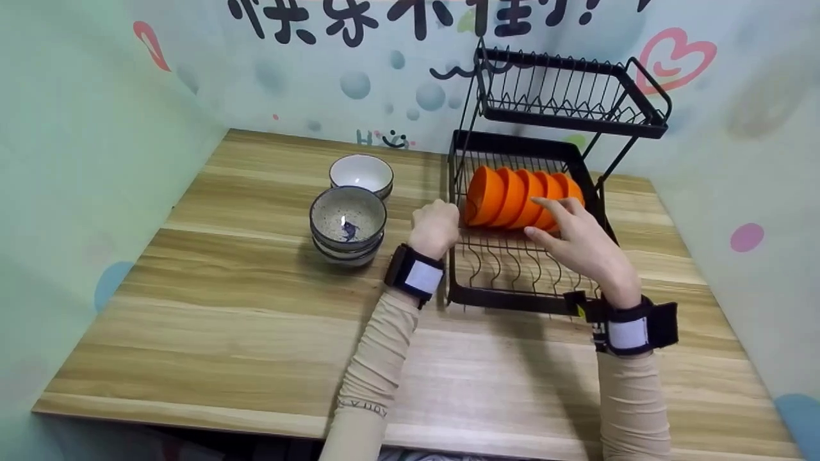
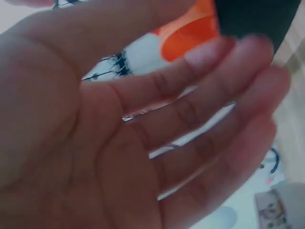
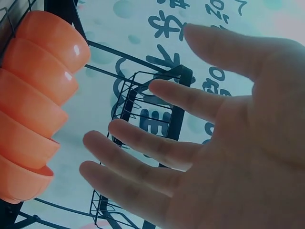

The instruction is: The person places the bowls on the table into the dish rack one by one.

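Several orange bowls [image 1: 487,198] stand on edge in a nested row on the lower tier of a black dish rack [image 1: 512,298]. My right hand [image 1: 580,240] hovers just over the right end of that row with its fingers spread and holds nothing; in the right wrist view the orange bowls [image 3: 33,124] sit beyond the fingertips [image 3: 90,169]. At the rack's left side is my left hand [image 1: 435,229], and its loosely bent fingers [image 2: 205,109] hold nothing in the left wrist view. An orange bowl [image 2: 190,36] shows partly behind them.
Left of the rack stand a stack of grey speckled bowls [image 1: 348,221] and, behind it, stacked white bowls [image 1: 362,171]. The rack's upper tier [image 1: 564,118] overhangs the back of the lower one. Printed walls [image 1: 307,83] enclose the wooden table [image 1: 243,307].
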Motion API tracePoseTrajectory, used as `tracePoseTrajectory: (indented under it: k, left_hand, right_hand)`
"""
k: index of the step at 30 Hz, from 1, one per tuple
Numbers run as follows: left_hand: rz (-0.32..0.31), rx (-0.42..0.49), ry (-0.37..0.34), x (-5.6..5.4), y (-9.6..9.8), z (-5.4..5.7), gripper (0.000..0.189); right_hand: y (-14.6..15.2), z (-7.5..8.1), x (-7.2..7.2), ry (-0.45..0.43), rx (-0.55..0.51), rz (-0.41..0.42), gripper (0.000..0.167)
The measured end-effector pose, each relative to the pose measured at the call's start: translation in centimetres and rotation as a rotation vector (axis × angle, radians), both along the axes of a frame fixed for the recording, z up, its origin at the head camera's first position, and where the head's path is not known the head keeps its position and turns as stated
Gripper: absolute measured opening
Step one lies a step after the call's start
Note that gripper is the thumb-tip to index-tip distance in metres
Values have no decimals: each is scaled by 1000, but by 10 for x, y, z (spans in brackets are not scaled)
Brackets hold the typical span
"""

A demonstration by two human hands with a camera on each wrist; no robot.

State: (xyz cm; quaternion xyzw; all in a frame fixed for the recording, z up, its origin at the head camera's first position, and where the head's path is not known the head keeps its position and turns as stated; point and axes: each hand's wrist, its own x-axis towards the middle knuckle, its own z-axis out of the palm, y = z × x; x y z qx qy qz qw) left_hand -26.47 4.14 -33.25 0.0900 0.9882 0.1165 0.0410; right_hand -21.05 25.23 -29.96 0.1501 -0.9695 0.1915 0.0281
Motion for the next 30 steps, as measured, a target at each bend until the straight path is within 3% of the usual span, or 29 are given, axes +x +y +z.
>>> tracePoseTrajectory:
  k: [3, 7, 12, 18, 30]
  left_hand:
    - [108, -56, 59, 4, -2, 7, 34]
    - [264, -119, 56, 7, -10, 15, 42]
    - [379, -50, 16, 7, -26, 20, 35]
    - [392, 105, -79, 0, -44, 13, 33]
    - [404, 89, -21, -4, -55, 3, 30]
  right_hand:
    - [1, 0, 1, -15, 6, 10, 59]
    - [2, 0, 2, -36, 12, 24, 59]
    - [3, 0, 2, -36, 15, 38, 58]
    - [3, 1, 2, -52, 40, 52, 60]
    - [1, 0, 0, -90, 78, 94, 55]
